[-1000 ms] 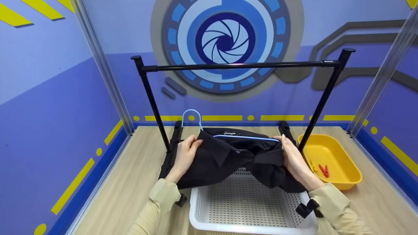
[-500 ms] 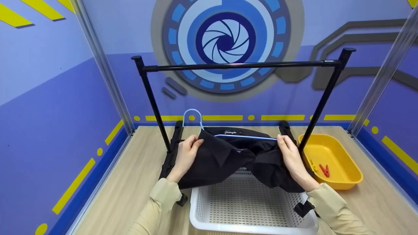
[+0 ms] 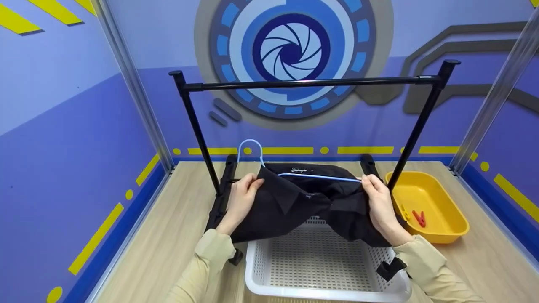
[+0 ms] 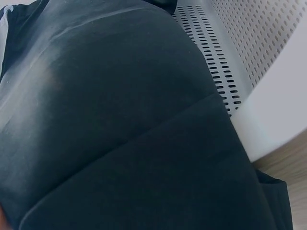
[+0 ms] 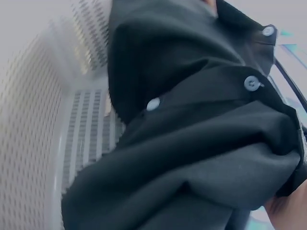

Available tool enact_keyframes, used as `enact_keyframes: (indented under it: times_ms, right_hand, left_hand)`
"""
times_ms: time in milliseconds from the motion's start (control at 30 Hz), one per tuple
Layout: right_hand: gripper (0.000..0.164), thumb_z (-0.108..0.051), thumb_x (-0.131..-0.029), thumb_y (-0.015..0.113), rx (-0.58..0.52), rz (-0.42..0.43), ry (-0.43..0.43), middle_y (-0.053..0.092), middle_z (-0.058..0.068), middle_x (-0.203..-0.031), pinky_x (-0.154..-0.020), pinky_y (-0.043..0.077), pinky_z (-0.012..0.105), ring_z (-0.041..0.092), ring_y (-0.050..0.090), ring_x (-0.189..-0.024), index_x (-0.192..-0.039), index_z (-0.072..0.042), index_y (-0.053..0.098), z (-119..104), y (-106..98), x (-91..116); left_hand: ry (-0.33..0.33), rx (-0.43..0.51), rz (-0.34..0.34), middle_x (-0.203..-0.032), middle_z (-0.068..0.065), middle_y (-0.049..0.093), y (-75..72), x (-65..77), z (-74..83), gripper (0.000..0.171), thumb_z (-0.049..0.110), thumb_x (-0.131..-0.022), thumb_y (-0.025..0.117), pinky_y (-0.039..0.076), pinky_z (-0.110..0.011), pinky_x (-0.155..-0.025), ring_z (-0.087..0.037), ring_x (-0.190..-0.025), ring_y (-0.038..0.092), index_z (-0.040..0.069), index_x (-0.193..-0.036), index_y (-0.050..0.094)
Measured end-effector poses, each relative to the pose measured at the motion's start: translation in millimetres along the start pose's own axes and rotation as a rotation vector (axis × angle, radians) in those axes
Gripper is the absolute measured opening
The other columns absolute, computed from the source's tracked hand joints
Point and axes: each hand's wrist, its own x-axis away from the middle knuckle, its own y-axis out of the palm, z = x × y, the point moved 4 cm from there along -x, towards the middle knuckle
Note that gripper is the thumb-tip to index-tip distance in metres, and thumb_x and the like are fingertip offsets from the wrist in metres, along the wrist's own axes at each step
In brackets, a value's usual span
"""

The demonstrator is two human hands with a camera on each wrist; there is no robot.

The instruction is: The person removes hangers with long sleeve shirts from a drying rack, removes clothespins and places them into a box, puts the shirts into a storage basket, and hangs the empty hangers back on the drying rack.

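"Placement, largest first?"

"The black rack (image 3: 311, 83) rises behind my work. The white basket (image 3: 328, 293) sits below. Above it, I hold the black shirt (image 3: 269, 219) spread between both hands, presumably to keep the neck open around the blue hanger (image 3: 324, 177). Its hook projects beside the collar; its bar crosses the opening."

"Fingers?"

"Left hand (image 3: 243, 195): thumb and fingers clamped together on the shirt near the hook. Right hand (image 3: 380, 204): fingers pinching the shirt's opposite side at the bar's end. Whether they also grip the hanger, I cannot tell."
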Motion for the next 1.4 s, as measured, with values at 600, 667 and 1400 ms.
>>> enact_keyframes:
  times_ms: [600,667,1400]
  right_hand:
    - [0.032,-0.015,-0.099,0.038,-0.325,-0.024,0.301,0.050,-0.001,-0.061,-0.051,0.040,0.020,0.009,0.050,-0.056,-0.074,-0.009,0.057,6,-5,-4]
    - [0.031,-0.019,-0.098,0.039,-0.324,-0.021,0.301,0.053,-0.001,-0.064,-0.053,0.041,0.021,0.009,0.052,-0.059,-0.077,-0.009,0.059,5,-5,-4]
    - [0.024,-0.024,-0.094,0.052,0.618,-0.009,-0.150,0.058,0.010,-0.085,-0.066,0.035,0.023,0.016,0.051,-0.075,-0.103,-0.001,0.050,-1,-1,3]
  left_hand:
    - [-0.014,0.062,-0.002,-0.058,-0.001,0.038,1.5,-0.4,-0.7,0.019,0.008,-0.088,0.058,0.027,-0.025,-0.051,-0.013,-0.052,0.035,0.000,-0.072,0.052]
    - [-0.014,0.057,0.004,-0.058,0.001,0.038,1.2,-0.6,-0.9,0.019,0.009,-0.088,0.058,0.027,-0.025,-0.050,-0.012,-0.052,0.035,0.002,-0.072,0.052]
    - [0.002,0.012,0.098,-0.057,0.009,0.035,-1.4,1.1,-3.1,0.020,0.005,-0.086,0.061,0.027,-0.024,-0.047,-0.008,-0.049,0.033,0.004,-0.069,0.051]
